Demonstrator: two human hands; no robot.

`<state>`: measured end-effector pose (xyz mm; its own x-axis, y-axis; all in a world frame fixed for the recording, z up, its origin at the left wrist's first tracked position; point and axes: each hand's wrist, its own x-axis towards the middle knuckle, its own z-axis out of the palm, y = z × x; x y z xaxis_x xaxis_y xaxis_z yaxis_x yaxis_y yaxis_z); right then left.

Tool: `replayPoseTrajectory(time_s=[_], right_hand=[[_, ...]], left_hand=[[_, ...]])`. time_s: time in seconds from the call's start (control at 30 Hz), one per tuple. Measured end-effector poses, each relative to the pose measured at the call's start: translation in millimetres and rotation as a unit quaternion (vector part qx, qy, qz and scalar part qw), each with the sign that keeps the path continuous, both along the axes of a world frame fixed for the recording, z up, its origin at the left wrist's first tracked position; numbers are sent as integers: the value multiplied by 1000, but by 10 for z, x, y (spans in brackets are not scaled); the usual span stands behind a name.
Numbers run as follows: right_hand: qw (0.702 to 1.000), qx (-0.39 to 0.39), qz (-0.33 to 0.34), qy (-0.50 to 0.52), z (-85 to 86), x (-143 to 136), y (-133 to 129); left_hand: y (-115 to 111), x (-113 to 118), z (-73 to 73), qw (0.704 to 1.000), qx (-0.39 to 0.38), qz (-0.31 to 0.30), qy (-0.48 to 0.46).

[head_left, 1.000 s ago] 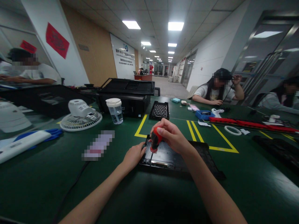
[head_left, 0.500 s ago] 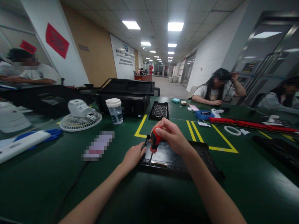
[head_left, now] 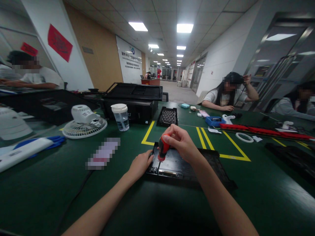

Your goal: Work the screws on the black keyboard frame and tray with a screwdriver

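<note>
A flat black panel (head_left: 192, 167) with raised edges lies on the green table (head_left: 123, 209). My right hand (head_left: 178, 141) is closed on the handle of a red and black screwdriver (head_left: 163, 147), whose shaft points down at the panel's near left corner. The tip meets the panel beside a shiny metal strip (head_left: 168, 172). My left hand (head_left: 141, 165) grips the panel's left edge between thumb and fingers.
Behind the panel are a black case (head_left: 133, 106), a lidded cup (head_left: 120, 116) and a black tray (head_left: 167, 116). A white fan (head_left: 85, 121) stands left. A blue box (head_left: 214, 121) and a white ring (head_left: 244, 137) lie right. People sit at both sides.
</note>
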<state>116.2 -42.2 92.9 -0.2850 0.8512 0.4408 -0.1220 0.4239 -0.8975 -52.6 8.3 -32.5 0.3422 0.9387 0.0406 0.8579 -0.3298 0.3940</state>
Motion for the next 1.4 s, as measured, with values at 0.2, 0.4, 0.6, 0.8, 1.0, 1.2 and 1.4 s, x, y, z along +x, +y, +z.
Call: replayPoseTrajectory(time_s=[0.2,0.4,0.6,0.8,1.0,1.2,1.4], right_hand=[[999,22,-22,-6,23,-17,-24],[999,27,-35,-5,18,-36,-31],[997,53,-63,-10,12,-47,-37],[992,84,-96,-25,10,-64,-34],[987,101,-113,-50,4,-80,-35],[980,118,-145,-68,-12,-95,-35],[968,138,-188,-89,-7,-138,-53]], left_hand=[[-10,2,10,1000,-8,7,3],[-5,1,14,1000,-4,-1,1],[-12,7,15,1000,3,-4,1],[-9,4,11,1000,-3,0,2],[3,-12,-18,1000,10,-12,-4],[1,-22,-41,1000,10,-8,-6],[16,-24,-42,1000,8,-9,-5]])
